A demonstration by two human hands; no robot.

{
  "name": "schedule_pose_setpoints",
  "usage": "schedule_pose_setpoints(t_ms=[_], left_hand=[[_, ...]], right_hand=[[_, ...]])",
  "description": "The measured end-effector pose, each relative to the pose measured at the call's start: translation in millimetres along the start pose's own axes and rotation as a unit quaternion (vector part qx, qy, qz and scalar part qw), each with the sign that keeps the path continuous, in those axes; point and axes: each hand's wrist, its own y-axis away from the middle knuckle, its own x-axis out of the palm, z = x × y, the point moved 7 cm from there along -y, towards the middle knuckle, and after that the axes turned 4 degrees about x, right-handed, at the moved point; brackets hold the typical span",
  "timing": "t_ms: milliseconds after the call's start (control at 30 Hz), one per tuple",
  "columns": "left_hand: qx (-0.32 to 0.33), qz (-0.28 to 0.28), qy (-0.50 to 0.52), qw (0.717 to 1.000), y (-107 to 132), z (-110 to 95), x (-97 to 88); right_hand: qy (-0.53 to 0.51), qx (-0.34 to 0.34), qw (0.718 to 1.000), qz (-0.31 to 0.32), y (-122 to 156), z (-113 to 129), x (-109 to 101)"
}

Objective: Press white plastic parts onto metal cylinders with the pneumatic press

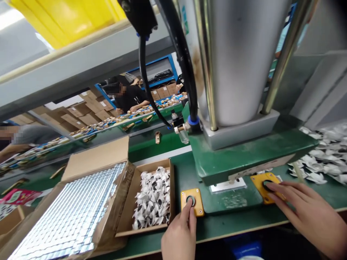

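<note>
My left hand (180, 233) rests at the bench's front edge with one finger stretched onto the green button of the left yellow switch box (192, 201); the other fingers are curled under. Farther right, my right hand (306, 213) lies flat with fingers extended, fingertips touching the button of the right yellow switch box (264, 183). Neither hand holds anything. Between the two boxes sits the green base (233, 202) of a pneumatic press, with its large grey cylinder (238, 61) above and a small white plate (227, 186) under the head.
A cardboard box of white folded parts (152, 198) stands left of my left hand. Beside it is a bigger carton of shiny metal pieces (73, 213). More white parts (322, 155) are piled at right. Black hoses (184, 72) hang from the press. Other people work at a far bench (130, 97).
</note>
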Motion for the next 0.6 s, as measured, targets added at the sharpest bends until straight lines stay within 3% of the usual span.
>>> schedule_pose_setpoints(t_ms=[133, 200, 267, 333, 467, 533, 600], left_hand=[[-0.021, 0.008, 0.040, 0.999, -3, 5, 4.0], [-0.042, 0.008, 0.125, 0.991, -4, 10, 4.5], [-0.064, -0.002, 0.266, 0.962, -4, 14, 2.1], [-0.108, 0.005, 0.434, 0.895, -4, 15, 1.2], [-0.218, 0.055, 0.677, 0.701, 1, -6, 0.7], [-0.224, 0.078, 0.723, 0.649, 1, -25, -3.4], [-0.197, 0.101, 0.741, 0.633, -1, -43, -6.9]], right_hand=[[-0.009, 0.011, 1.000, 0.005, -2, 5, -1], [-0.018, 0.022, 1.000, 0.005, -1, 5, 0], [-0.033, 0.029, 0.999, 0.005, 1, 5, -1], [-0.056, 0.037, 0.998, 0.008, 1, 8, -6], [-0.152, 0.096, 0.982, 0.053, -20, 26, -20], [-0.211, 0.132, 0.965, 0.087, -40, 41, -25], [-0.264, 0.147, 0.947, 0.113, -64, 60, -26]])
